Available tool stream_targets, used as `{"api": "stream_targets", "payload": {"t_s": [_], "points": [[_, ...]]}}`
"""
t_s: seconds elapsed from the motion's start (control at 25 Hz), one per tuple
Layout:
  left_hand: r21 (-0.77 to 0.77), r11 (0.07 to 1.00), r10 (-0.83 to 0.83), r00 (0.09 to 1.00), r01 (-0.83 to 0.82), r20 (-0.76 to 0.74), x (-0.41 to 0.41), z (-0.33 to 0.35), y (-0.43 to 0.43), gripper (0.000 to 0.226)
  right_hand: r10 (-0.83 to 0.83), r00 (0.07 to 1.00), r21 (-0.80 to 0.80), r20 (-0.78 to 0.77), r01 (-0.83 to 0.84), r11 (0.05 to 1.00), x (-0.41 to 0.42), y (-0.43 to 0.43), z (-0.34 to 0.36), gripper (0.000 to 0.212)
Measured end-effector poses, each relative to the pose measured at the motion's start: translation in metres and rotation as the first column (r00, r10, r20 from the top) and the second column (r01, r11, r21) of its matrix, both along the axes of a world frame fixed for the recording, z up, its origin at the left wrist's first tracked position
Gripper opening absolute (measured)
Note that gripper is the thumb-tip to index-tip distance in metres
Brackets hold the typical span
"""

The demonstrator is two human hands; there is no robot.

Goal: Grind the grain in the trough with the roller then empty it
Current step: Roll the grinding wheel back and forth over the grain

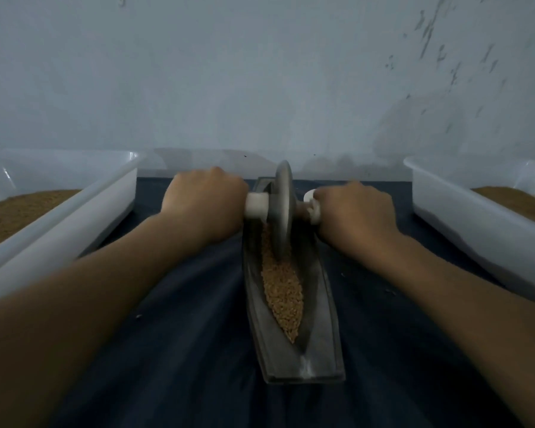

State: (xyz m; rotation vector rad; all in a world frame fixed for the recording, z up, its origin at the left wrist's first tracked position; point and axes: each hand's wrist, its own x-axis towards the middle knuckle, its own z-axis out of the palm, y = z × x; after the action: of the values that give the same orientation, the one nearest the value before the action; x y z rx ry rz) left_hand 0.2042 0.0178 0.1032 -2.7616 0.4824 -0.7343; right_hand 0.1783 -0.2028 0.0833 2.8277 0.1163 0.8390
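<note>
Gripped at both axle ends by the left hand (203, 200) and right hand (355, 211), the roller (282, 208) at the trough's (318, 304) far end should be pressed evenly back through the grain (283, 288).

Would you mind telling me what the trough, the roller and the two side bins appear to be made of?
The trough: dull dark grey, likely cast metal, possibly stone; matte, pale scuff at its near end. The roller: matching grey disc, probably metal; its hubs look like white plastic. The bins: translucent white plastic, with glossy highlights on the rims.
</note>
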Motion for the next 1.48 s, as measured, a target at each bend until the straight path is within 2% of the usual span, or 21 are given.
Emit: {"api": "stream_targets", "payload": {"t_s": [0.08,0.2,0.28,0.36,0.44,0.52,0.68,0.8,0.92,1.04,1.08,1.2,1.28,1.36,1.44,1.48], "points": [[-0.043,0.999,0.022,0.994,-0.027,-0.103,0.018,0.007,-0.005,0.02,0.024,0.994,0.06,-0.111,-0.017,0.998,0.018,0.007,0.015,0.017],[-0.069,0.998,-0.015,0.971,-0.001,-0.24,0.011,0.007,0.003,0.023,0.045,0.989,-0.016,-0.142,-0.048,0.999,0.008,0.009,0.023,0.014],[-0.063,0.997,-0.053,0.948,0.035,-0.314,-0.012,0.0,0.014,0.023,0.088,0.989,-0.087,-0.12,-0.099,0.991,-0.016,0.002,0.018,0.02],[-0.012,0.998,-0.063,0.961,0.062,-0.268,-0.033,-0.006,0.023,0.02,0.134,0.991,-0.169,-0.007,-0.133,0.977,-0.039,-0.007,0.011,0.028],[0.05,0.995,-0.077,0.991,0.083,-0.109,-0.04,-0.011,0.024,0.017,0.13,0.99,-0.195,0.049,-0.118,0.974,-0.047,-0.011,0.006,0.029],[0.049,0.997,-0.055,0.998,0.057,-0.032,-0.028,-0.011,0.018,0.015,0.094,0.996,-0.117,0.0,-0.093,0.989,-0.028,-0.009,-0.002,0.024],[-0.005,0.999,0.036,0.998,-0.036,-0.058,0.011,0.002,-0.004,0.017,0.029,0.992,0.02,-0.124,-0.027,0.999,0.022,0.004,0.013,0.012],[0.08,0.996,0.026,1.0,-0.026,0.007,-0.001,0.005,-0.005,0.015,0.035,0.987,0.056,-0.155,-0.026,0.998,0.009,0.002,0.008,0.008],[0.131,0.991,-0.022,0.999,0.015,0.045,-0.034,-0.004,0.009,0.013,0.072,0.997,-0.028,-0.018,-0.072,0.997,-0.026,-0.009,-0.006,0.022],[0.187,0.979,-0.104,0.985,0.077,0.14,-0.052,-0.01,0.016,0.009,0.073,0.994,-0.051,-0.086,-0.077,0.996,-0.051,-0.013,-0.008,0.042],[0.169,0.984,-0.09,0.982,0.062,0.167,-0.049,-0.011,0.016,0.008,0.055,0.997,-0.075,-0.057,-0.059,0.995,-0.05,-0.012,-0.009,0.042],[0.042,0.999,-0.026,0.994,0.022,0.109,-0.015,-0.014,0.014,0.006,0.025,0.998,-0.109,0.049,-0.019,0.994,-0.017,-0.003,0.0,0.02],[-0.063,0.998,0.002,1.0,-0.002,0.002,0.008,-0.015,0.009,0.009,0.012,1.0,-0.054,-0.028,-0.014,0.998,0.006,0.008,0.01,0.01],[-0.134,0.991,0.016,0.997,-0.026,-0.071,0.019,-0.012,0.004,0.012,-0.003,0.996,-0.037,-0.091,0.0,0.999,0.018,0.018,0.024,0.015],[-0.145,0.989,0.009,0.995,-0.023,-0.1,0.01,-0.011,0.006,0.012,0.005,0.992,-0.069,-0.126,-0.013,0.998,0.012,0.02,0.031,0.015],[-0.142,0.99,-0.009,0.993,-0.008,-0.118,0.0,-0.013,0.011,0.01,0.032,0.988,-0.089,-0.149,-0.045,0.995,0.001,0.016,0.029,0.007]]}}
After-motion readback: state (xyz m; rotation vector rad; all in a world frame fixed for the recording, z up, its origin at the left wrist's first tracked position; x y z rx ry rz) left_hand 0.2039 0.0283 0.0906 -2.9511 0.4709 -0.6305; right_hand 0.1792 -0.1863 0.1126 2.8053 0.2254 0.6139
